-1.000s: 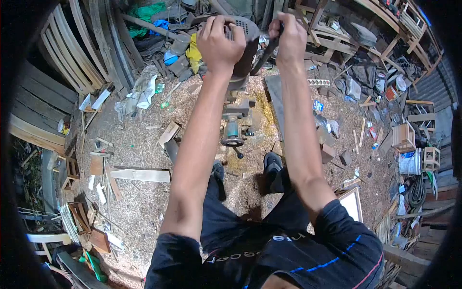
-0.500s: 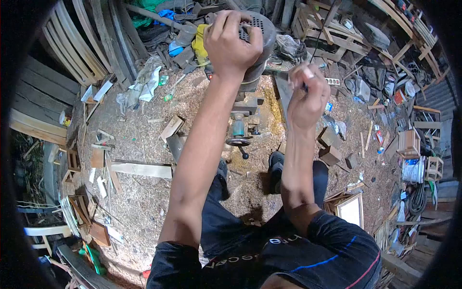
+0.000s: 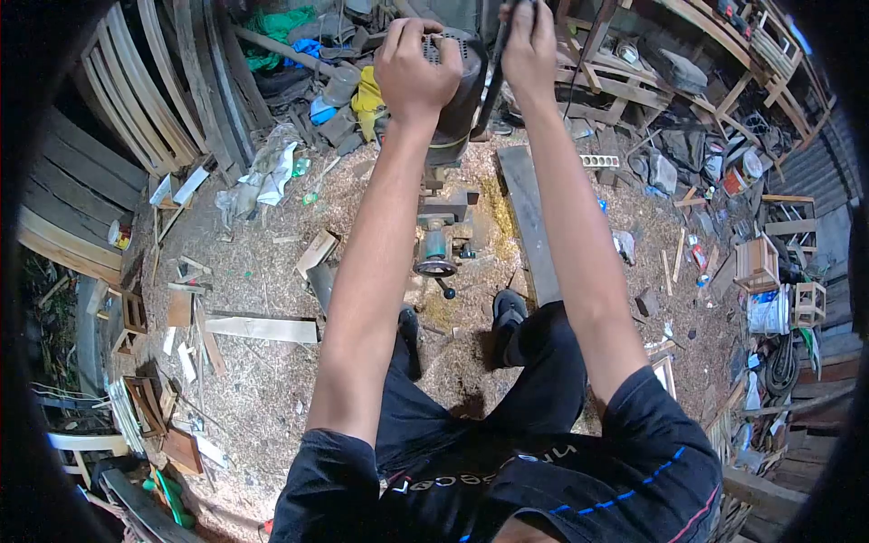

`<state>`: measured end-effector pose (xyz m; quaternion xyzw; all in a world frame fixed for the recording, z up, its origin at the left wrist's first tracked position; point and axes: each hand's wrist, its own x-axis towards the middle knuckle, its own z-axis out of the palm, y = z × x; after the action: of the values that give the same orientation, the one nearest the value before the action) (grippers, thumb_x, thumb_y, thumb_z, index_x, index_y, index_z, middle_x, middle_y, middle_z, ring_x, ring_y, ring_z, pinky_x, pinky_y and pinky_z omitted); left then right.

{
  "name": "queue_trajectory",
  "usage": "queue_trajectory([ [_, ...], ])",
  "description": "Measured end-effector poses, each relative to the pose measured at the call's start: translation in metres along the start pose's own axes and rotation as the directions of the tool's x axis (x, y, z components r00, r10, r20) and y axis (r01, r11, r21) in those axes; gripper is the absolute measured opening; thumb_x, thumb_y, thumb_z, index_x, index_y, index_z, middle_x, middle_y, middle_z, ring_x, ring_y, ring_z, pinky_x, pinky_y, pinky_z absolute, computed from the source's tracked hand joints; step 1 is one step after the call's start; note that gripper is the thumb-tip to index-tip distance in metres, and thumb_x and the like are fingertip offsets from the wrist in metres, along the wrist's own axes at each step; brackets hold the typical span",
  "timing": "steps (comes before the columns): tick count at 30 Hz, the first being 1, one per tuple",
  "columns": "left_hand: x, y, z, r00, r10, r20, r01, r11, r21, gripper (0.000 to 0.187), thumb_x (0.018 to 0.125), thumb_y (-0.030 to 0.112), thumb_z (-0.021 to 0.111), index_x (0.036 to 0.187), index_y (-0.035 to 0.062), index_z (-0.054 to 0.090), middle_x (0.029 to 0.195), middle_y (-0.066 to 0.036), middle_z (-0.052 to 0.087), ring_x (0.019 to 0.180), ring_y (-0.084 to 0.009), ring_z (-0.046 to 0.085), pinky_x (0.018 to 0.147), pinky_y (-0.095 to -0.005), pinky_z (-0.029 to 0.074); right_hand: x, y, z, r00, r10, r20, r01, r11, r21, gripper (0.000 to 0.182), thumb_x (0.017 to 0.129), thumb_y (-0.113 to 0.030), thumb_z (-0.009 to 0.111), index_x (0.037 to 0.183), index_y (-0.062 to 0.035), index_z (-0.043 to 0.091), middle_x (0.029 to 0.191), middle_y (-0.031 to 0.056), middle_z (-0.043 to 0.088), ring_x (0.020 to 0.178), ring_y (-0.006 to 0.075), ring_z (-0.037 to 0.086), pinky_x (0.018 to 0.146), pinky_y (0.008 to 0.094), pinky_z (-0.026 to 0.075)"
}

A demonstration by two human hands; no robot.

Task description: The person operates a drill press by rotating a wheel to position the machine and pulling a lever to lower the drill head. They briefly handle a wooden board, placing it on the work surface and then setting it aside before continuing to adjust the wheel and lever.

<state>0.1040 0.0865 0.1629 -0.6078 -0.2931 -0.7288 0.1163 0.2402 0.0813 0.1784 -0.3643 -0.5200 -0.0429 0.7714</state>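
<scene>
My left hand [image 3: 415,74] is curled over the top of a dark round motor housing [image 3: 463,101] with a perforated cap, its fingers bent on the cap. My right hand [image 3: 529,52] is raised at the top edge of the view, fingers closed against a dark narrow flat piece [image 3: 493,77] beside the housing. What exactly this piece is cannot be made out. Below the housing stands the rest of the machine, with a green body part [image 3: 435,242] and a handwheel [image 3: 435,268] near my feet.
A long grey board [image 3: 534,226] lies to the right of the machine. Wood shavings cover the floor [image 3: 262,380]. A pale plank [image 3: 262,328] and offcuts lie at left. Wooden frames [image 3: 625,86] stand at back right, and curved wood pieces [image 3: 136,100] lean at back left.
My right hand has moved up and forward, from above the board to beside the housing, where the dark flat piece now shows. My left hand stays on the housing; the view has shifted slightly.
</scene>
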Motion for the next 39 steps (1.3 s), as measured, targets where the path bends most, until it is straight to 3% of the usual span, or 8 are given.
queue_trajectory([
  [1,0.004,0.001,0.002,1.0,-0.007,0.002,0.007,1.0,-0.009,0.013,0.073,0.016,0.06,0.079,0.0074,0.068,0.083,-0.01,0.066,0.074,-0.0337,0.064,0.068,-0.0415,0.051,0.012,0.027,0.001,0.99,0.046,0.134,-0.044,0.999,-0.017,0.044,0.106,-0.027,0.043,0.136,0.0037,0.047,0.131,0.0167,0.057,0.123,0.0255,0.052,0.105,0.0331,0.038],
  [8,0.02,0.011,-0.006,0.997,-0.036,0.07,0.039,0.999,-0.034,0.015,0.08,0.012,0.058,0.086,0.003,0.068,0.089,-0.014,0.066,0.084,-0.0331,0.065,0.077,-0.0381,0.051,0.026,0.127,0.018,0.938,0.183,0.294,-0.094,0.952,-0.292,0.043,0.099,-0.029,0.047,0.121,0.0075,0.056,0.117,0.0319,0.062,0.114,0.0471,0.057,0.097,0.0446,0.044],
  [16,-0.086,0.003,-0.08,0.934,-0.324,0.147,0.343,0.931,-0.128,0.04,0.096,0.015,0.049,0.131,-0.0034,0.047,0.132,-0.024,0.05,0.128,-0.0383,0.044,0.11,-0.0467,0.031,-0.09,0.081,-0.066,0.878,0.423,0.223,-0.357,0.89,-0.283,0.036,0.098,-0.023,0.056,0.118,0.0057,0.06,0.106,0.0193,0.069,0.1,0.0259,0.065,0.088,0.034,0.048],
  [20,-0.245,-0.028,-0.155,0.48,-0.646,0.593,0.673,0.705,0.224,0.057,0.092,0.022,0.06,0.139,-0.0028,0.039,0.141,-0.025,0.041,0.134,-0.0394,0.039,0.112,-0.0515,0.029,-0.29,0.15,-0.148,0.547,0.803,0.238,-0.713,0.595,-0.37,0.025,0.097,-0.024,0.059,0.107,-0.0024,0.068,0.087,0.0025,0.065,0.068,0.0134,0.055,0.061,0.0273,0.045],
  [22,-0.331,-0.038,-0.175,0.04,-0.736,0.675,0.472,0.61,0.637,0.073,0.085,0.024,0.07,0.143,-0.0003,0.033,0.148,-0.022,0.034,0.138,-0.0387,0.034,0.113,-0.0558,0.027,-0.341,0.109,-0.15,0.443,0.853,0.278,-0.707,0.522,-0.477,0.032,0.091,-0.025,0.059,0.105,0.0024,0.069,0.091,0.02,0.069,0.085,0.0293,0.065,0.078,0.0371,0.049],
  [25,-0.359,-0.001,-0.176,-0.156,-0.668,0.727,0.177,0.705,0.686,0.1,0.077,0.025,0.077,0.153,0.0056,0.016,0.158,-0.016,0.02,0.147,-0.0375,0.019,0.114,-0.0608,0.025,-0.346,0.064,-0.138,0.273,0.82,0.503,-0.486,0.569,-0.663,0.03,0.085,-0.018,0.058,0.102,0.0033,0.07,0.095,0.0296,0.068,0.094,0.0413,0.067,0.086,0.0435,0.051],
  [28,-0.376,0.01,-0.184,-0.128,-0.7,0.703,0.134,0.69,0.711,0.106,0.074,0.026,0.082,0.155,0.0113,0.015,0.16,-0.013,0.015,0.149,-0.0367,0.012,0.112,-0.0676,0.022,-0.354,0.072,-0.136,0.018,0.863,0.505,-0.232,0.495,-0.837,0.042,0.08,-0.018,0.063,0.118,-0.0003,0.066,0.113,0.0275,0.066,0.102,0.0389,0.067,0.089,0.0422,0.051],
  [39,-0.42,0.001,-0.184,0.016,-0.723,0.69,0.02,0.69,0.723,0.115,0.069,0.019,0.084,0.156,0.0164,0.009,0.157,-0.022,0.01,0.143,-0.0507,0.013,0.112,-0.0631,0.026,-0.354,0.08,-0.131,0.145,0.871,0.47,-0.239,0.492,-0.837,0.032,0.078,-0.017,0.063,0.1,0.0052,0.069,0.102,0.0312,0.066,0.099,0.0448,0.064,0.09,0.0491,0.051],
])
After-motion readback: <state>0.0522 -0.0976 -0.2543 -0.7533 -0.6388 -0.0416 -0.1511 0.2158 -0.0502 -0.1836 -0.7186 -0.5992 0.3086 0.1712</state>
